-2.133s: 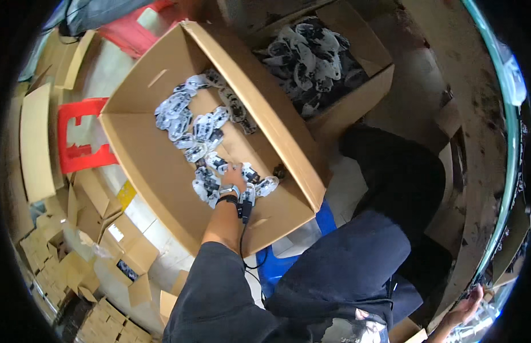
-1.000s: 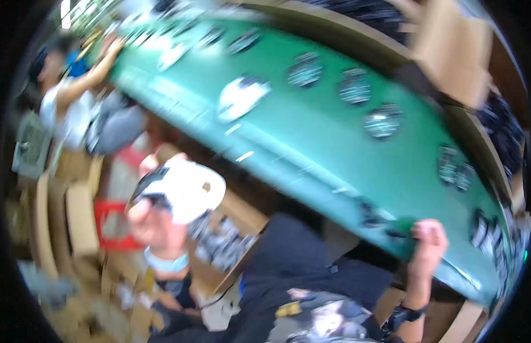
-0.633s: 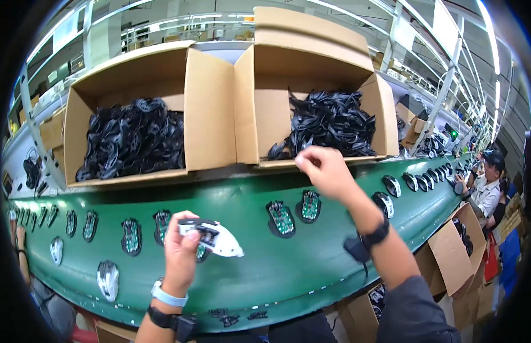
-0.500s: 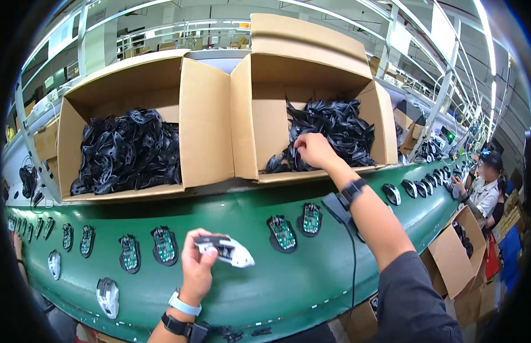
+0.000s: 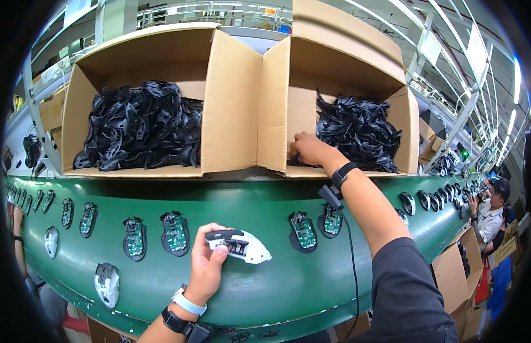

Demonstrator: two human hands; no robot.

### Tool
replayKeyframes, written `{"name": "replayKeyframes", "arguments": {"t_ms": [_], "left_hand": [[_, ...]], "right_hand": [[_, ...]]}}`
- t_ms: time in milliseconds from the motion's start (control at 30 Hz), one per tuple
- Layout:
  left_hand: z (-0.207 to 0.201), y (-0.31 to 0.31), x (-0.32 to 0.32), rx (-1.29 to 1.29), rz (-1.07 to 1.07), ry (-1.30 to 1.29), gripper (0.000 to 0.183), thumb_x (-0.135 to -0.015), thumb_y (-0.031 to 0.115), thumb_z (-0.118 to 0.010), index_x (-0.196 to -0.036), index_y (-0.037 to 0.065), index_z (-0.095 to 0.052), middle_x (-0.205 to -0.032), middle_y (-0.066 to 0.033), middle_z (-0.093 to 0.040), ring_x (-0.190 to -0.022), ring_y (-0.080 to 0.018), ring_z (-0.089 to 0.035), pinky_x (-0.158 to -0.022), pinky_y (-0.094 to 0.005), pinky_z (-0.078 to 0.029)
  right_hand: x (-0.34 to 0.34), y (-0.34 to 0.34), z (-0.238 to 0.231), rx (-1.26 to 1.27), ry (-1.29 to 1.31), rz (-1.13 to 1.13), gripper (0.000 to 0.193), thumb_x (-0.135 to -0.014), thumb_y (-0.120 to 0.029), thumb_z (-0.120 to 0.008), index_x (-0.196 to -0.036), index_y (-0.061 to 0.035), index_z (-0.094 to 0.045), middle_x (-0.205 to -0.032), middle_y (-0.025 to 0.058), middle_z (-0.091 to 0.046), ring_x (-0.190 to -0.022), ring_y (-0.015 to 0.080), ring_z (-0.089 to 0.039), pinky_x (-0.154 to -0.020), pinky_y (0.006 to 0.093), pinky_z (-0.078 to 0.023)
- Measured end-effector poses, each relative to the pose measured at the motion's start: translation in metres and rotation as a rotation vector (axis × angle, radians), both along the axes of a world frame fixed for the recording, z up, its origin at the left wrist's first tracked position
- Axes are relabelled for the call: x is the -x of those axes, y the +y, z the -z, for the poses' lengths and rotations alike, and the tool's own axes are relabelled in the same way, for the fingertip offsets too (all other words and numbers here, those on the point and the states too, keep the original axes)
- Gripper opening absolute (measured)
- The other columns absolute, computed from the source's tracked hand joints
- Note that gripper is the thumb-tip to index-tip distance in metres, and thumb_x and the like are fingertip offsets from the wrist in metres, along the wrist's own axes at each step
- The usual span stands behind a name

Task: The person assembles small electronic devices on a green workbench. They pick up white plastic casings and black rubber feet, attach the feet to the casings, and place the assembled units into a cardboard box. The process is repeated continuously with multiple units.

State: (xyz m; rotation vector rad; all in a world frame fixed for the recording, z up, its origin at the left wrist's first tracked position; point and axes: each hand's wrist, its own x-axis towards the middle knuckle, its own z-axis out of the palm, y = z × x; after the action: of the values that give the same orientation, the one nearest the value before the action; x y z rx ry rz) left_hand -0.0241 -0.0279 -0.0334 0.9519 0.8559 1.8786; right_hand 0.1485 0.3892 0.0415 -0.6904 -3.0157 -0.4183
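My left hand (image 5: 207,264) is closed around a white-and-black computer mouse shell (image 5: 251,250), held above the green belt with its open side showing inner parts. My right hand (image 5: 311,150) reaches into the right-hand carton (image 5: 274,103), low at its near left corner. Its fingers are curled down over dark plastic there, and their tips are partly hidden. Beside this hand lies a heap of curved black plastic side pieces (image 5: 360,134). A similar black heap (image 5: 142,128) fills the left-hand carton (image 5: 231,106).
Mouse bases with green circuit boards (image 5: 175,234) stand in a row along the green belt (image 5: 242,206). White mouse shells (image 5: 107,284) lie at the left. A black cable (image 5: 353,257) hangs by my right arm. Another person (image 5: 494,208) sits at the far right, near an open carton (image 5: 457,268).
My right hand has shifted from the heap's edge down into the carton's near left corner. The left hand still holds the mouse shell, turned slightly. The whole view has shifted.
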Motion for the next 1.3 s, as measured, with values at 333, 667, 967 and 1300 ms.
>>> {"name": "replayKeyframes", "arguments": {"t_ms": [333,667,967,1300], "left_hand": [[-0.003,-0.004,0.008,-0.001,0.219,-0.365,0.033,-0.107,0.024,-0.054,-0.137,0.013,-0.047,-0.131,-0.0137,-0.062,-0.124,-0.0262,-0.061,-0.108,-0.0458,-0.050],[-0.027,-0.006,0.001,0.112,0.415,-0.564,0.053,-0.109,0.031,-0.037,-0.162,0.025,-0.029,-0.151,-0.0273,-0.051,-0.124,-0.0495,-0.062,-0.100,-0.0604,-0.055],[-0.017,-0.010,0.011,0.253,0.456,-0.683,0.047,-0.108,0.038,-0.036,-0.148,0.017,-0.048,-0.149,-0.0329,-0.050,-0.118,-0.0513,-0.064,-0.086,-0.0538,-0.060],[-0.015,-0.010,0.004,0.297,0.583,-0.716,0.049,-0.102,0.031,-0.049,-0.143,0.004,-0.049,-0.133,-0.0305,-0.063,-0.118,-0.0396,-0.068,-0.100,-0.0450,-0.058]], "right_hand": [[-0.023,-0.108,-0.069,0.458,1.158,-0.050,0.017,-0.095,-0.009,-0.072,-0.110,-0.0023,-0.068,-0.088,0.0130,-0.073,-0.075,0.0232,-0.068,-0.074,0.0337,-0.053],[-0.057,-0.302,0.023,1.183,1.160,-0.191,0.031,-0.079,0.014,-0.070,-0.106,0.0002,-0.075,-0.107,0.0098,-0.073,-0.098,0.0181,-0.067,-0.088,0.0324,-0.055],[-0.044,-0.320,0.029,1.476,1.141,-0.148,0.039,-0.086,0.004,-0.082,-0.122,-0.0050,-0.070,-0.109,0.0063,-0.070,-0.099,0.0142,-0.068,-0.087,0.0303,-0.057],[-0.027,-0.333,0.020,1.004,0.921,-0.439,0.036,-0.074,-0.012,-0.092,-0.107,-0.0101,-0.079,-0.094,0.0053,-0.063,-0.086,0.0239,-0.061,-0.079,0.0350,-0.053]]}}
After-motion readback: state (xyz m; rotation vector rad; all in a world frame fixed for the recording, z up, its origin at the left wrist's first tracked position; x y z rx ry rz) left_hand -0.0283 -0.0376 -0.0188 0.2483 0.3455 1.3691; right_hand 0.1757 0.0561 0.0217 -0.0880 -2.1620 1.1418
